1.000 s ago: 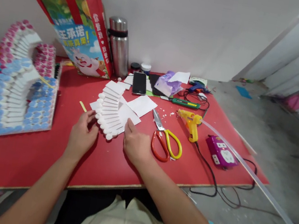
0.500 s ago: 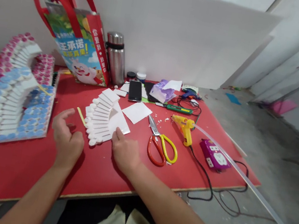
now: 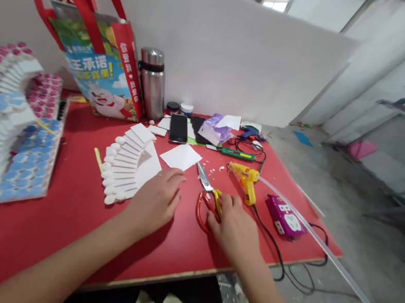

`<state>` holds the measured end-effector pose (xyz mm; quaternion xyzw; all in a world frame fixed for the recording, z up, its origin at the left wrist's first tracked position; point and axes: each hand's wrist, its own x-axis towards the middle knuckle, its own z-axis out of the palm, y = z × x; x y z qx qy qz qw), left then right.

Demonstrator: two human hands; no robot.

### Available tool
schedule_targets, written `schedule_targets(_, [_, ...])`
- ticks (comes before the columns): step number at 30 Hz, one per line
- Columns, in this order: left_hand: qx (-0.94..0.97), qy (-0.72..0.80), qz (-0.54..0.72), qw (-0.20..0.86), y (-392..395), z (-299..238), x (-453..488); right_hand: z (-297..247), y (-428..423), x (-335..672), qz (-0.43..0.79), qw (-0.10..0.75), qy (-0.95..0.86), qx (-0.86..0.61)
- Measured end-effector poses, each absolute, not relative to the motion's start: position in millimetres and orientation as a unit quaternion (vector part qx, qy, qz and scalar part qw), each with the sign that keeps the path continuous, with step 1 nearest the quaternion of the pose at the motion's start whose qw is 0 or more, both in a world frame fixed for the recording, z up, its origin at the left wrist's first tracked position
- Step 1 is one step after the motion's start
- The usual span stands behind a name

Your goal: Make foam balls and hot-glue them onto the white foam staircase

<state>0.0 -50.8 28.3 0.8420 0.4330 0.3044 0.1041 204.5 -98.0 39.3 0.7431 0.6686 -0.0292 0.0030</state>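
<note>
A pair of scissors (image 3: 206, 202) with red and yellow handles lies on the red table, blades toward the back. My right hand (image 3: 238, 228) is on the handles, its fingers closing round the yellow loop. My left hand (image 3: 156, 203) hovers over the table with nothing in it, fingers loosely bent and apart. Beside it on the left stands a curved white stepped piece (image 3: 126, 159) with round white tips along its outer side, on a white card base. A loose white card (image 3: 181, 156) lies just behind my left fingertips.
A yellow glue gun (image 3: 246, 180) with a long clear stick and a purple power strip (image 3: 285, 217) are at the right. A phone (image 3: 178, 129), green-handled tool (image 3: 238, 154), steel flask (image 3: 152, 85) and bag (image 3: 99, 70) line the back. Blue decorated stepped model (image 3: 33, 163) stands left.
My right hand has left the white stepped piece and moved right onto the scissors. My left hand has swung right, across the front of that piece. The view has shifted slightly.
</note>
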Motion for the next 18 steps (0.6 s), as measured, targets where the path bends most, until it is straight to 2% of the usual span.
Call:
schedule_targets(3, [0.857, 0.403, 0.284, 0.153, -39.3, 8.8, 25.7, 38.6, -85.0, 210.1, -0.058, 0.043, 0.668, 0.741])
schedule_targets(7, [0.814, 0.430, 0.345, 0.181, -38.4, -6.6, 34.2, 40.3, -68.8, 211.5, -0.069, 0.060, 0.657, 0.749])
schedule_targets(10, [0.810, 0.455, 0.336, 0.156, -47.6, -3.7, 23.7, 42.0, -68.8, 225.4, -0.130, 0.002, 0.665, 0.736])
schedule_targets(15, [0.847, 0.477, 0.225, 0.071, -73.9, -7.7, 3.1, 50.6, -84.7, 245.1, -0.256, -0.118, 0.682, 0.675])
schedule_targets(18, [0.841, 0.509, 0.172, 0.061, -89.7, -21.0, 8.0, 57.2, -90.3, 245.7, -0.285, -0.148, 0.665, 0.675])
